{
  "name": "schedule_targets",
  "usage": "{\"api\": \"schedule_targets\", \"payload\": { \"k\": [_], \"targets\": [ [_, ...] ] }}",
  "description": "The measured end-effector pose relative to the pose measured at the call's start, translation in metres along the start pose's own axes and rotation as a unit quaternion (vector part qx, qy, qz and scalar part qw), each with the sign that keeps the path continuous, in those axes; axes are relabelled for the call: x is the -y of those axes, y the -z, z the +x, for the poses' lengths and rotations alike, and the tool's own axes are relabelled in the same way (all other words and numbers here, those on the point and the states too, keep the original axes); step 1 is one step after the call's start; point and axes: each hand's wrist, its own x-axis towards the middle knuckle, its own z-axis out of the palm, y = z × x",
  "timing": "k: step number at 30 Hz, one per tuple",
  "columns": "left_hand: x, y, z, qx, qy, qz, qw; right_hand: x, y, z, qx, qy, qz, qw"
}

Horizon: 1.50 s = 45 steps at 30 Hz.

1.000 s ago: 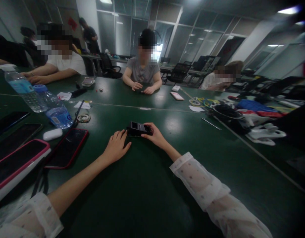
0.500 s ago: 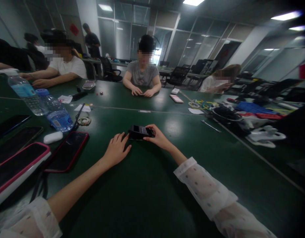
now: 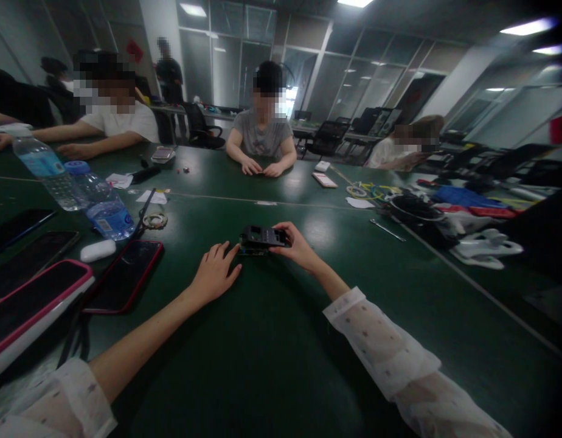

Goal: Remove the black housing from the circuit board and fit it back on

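Note:
My right hand (image 3: 298, 249) grips the right end of a black plastic cover (image 3: 261, 235) with thumb and fingers. Beneath that cover, at its left part, the edge of a circuit board (image 3: 252, 250) shows, with a small gap between them. My left hand (image 3: 215, 272) lies palm down on the table with its fingers spread. Its index fingertip is at the left end of the board; whether it presses on it I cannot tell. The right side of the board is hidden behind the right hand.
Several phones, one a red-edged phone (image 3: 124, 277), lie left, near a white case (image 3: 98, 250) and a water bottle (image 3: 105, 210). A wrench (image 3: 387, 230), cables (image 3: 372, 191) and a white plastic part (image 3: 486, 248) lie right. Across the green table (image 3: 281, 359) sits a person (image 3: 263, 134).
My right hand has raised the black cover slightly and shifted it to the right, so the circuit board under it now shows. My left hand stays almost where it was.

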Motion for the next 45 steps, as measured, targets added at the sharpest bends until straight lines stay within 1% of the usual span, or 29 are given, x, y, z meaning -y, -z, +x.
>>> {"api": "schedule_targets", "payload": {
  "k": [3,7,9,12,15,18,20,22,25,29,33,40,45],
  "targets": [
    [0.0,0.0,0.0,0.0,0.0,0.003,1.0,0.007,0.01,0.0,-0.044,0.002,0.019,0.999],
    [0.0,0.002,0.0,0.002,0.0,0.001,1.0,0.004,0.026,-0.007,-0.147,-0.018,0.012,0.989],
    [-0.001,0.003,0.0,0.004,0.002,-0.001,1.0,-0.004,0.036,-0.016,-0.21,-0.03,-0.021,0.977],
    [-0.001,0.004,0.0,0.009,0.004,-0.004,1.0,-0.019,0.052,-0.035,-0.272,-0.061,-0.089,0.956],
    [-0.001,0.004,0.0,0.008,0.004,-0.003,1.0,-0.032,0.065,-0.055,-0.313,-0.092,-0.158,0.932],
    [-0.001,0.004,0.0,0.007,0.003,-0.004,1.0,-0.038,0.07,-0.067,-0.342,-0.107,-0.193,0.913],
    [0.0,0.004,0.0,0.01,0.002,-0.006,1.0,-0.039,0.067,-0.071,-0.336,-0.104,-0.198,0.915],
    [0.0,0.004,0.0,0.012,0.001,-0.008,1.0,-0.036,0.06,-0.07,-0.317,-0.093,-0.205,0.921],
    [0.0,0.004,0.0,0.012,0.0,-0.007,1.0,-0.028,0.042,-0.066,-0.296,-0.089,-0.236,0.921],
    [-0.001,0.004,0.001,0.011,0.003,-0.003,1.0,-0.019,0.017,-0.06,-0.259,-0.093,-0.235,0.932],
    [0.0,0.001,0.001,0.0,0.004,-0.001,1.0,-0.016,0.001,-0.055,-0.243,-0.09,-0.239,0.936],
    [0.0,0.001,0.001,-0.002,0.006,-0.006,1.0,-0.01,-0.007,-0.056,-0.232,-0.096,-0.231,0.94],
    [-0.002,0.003,0.001,-0.003,0.006,0.006,1.0,-0.007,-0.001,-0.054,-0.223,-0.092,-0.228,0.943]
  ]
}}
